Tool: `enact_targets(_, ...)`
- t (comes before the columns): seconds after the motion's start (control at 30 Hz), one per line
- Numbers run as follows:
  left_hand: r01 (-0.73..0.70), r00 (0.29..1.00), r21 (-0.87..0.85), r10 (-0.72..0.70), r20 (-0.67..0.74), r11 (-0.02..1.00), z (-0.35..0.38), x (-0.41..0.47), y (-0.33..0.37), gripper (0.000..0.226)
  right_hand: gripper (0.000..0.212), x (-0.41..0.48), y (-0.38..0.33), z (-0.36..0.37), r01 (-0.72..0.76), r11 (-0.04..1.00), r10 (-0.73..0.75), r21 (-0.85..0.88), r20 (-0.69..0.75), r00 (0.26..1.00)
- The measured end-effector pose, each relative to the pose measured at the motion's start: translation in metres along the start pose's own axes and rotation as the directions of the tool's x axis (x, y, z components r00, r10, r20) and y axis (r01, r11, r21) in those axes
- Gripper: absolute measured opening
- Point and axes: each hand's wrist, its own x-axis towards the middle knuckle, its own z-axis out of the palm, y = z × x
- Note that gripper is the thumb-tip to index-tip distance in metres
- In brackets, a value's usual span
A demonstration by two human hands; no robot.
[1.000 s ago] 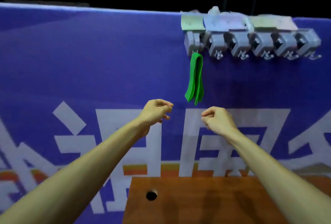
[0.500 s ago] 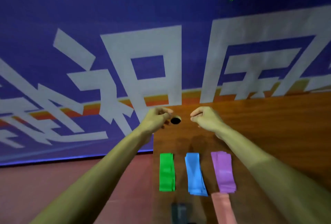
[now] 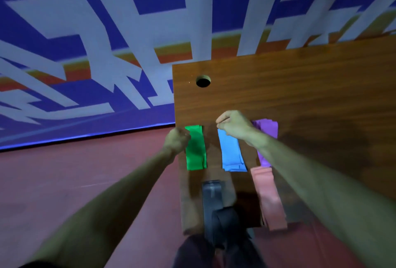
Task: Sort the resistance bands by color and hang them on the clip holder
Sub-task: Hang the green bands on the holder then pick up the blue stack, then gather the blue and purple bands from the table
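Folded resistance bands lie in stacks on the wooden table (image 3: 310, 87): green bands (image 3: 196, 149), blue bands (image 3: 232, 154), purple bands (image 3: 267, 132) and, nearer me, pink bands (image 3: 270, 199) and a dark grey band (image 3: 213, 201). My left hand (image 3: 177, 141) is curled into a fist at the upper left edge of the green stack. My right hand (image 3: 233, 127) hovers curled over the far end of the blue stack, covering part of the purple one. Neither hand visibly holds a band. The clip holder is out of view.
A round cable hole (image 3: 203, 81) sits near the table's far left corner. Behind the table hangs a blue banner (image 3: 85, 32) with white lettering. Red floor (image 3: 75, 182) lies to the left of the table.
My view has tipped down from the clip holder and its hanging green band to the table. Both hands have dropped to the stacks, the left to the green, the right over the blue.
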Motion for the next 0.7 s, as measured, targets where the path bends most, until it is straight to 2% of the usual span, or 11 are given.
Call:
enact_targets(0.03, 0.017, 1.000, -0.020, -0.018, -0.025, 1.000, 0.006, 0.006, -0.004, 0.005, 0.011, 0.001, 0.004, -0.001, -0.006, 1.000, 0.006, -0.004, 0.000, 1.000)
enact_targets(0.13, 0.090, 0.993, -0.089, -0.096, -0.070, 0.992, 0.018, 0.019, -0.011, 0.027, 0.010, 0.001, 0.010, -0.002, -0.021, 1.000, 0.021, -0.019, -0.008, 1.000)
enact_targets(0.27, 0.150, 0.976, -0.150, -0.170, -0.136, 0.977, 0.028, 0.036, -0.021, 0.033, 0.010, 0.001, 0.017, -0.003, -0.030, 0.999, 0.030, -0.024, -0.005, 1.000)
enact_targets(0.4, 0.132, 0.973, -0.123, -0.152, -0.172, 0.984, 0.030, 0.029, -0.010, 0.014, 0.012, 0.001, 0.021, -0.006, -0.011, 1.000, 0.012, -0.029, 0.016, 1.000)
enact_targets(0.5, 0.106, 0.970, -0.121, -0.129, -0.205, 0.987, 0.032, 0.033, -0.009, 0.025, 0.014, -0.001, 0.022, -0.009, -0.002, 0.999, 0.002, -0.037, 0.009, 1.000)
enact_targets(0.7, -0.024, 0.986, -0.094, 0.008, -0.167, 0.995, 0.016, 0.019, 0.001, 0.017, 0.014, -0.009, 0.006, -0.018, 0.030, 0.998, -0.030, -0.055, 0.004, 1.000)
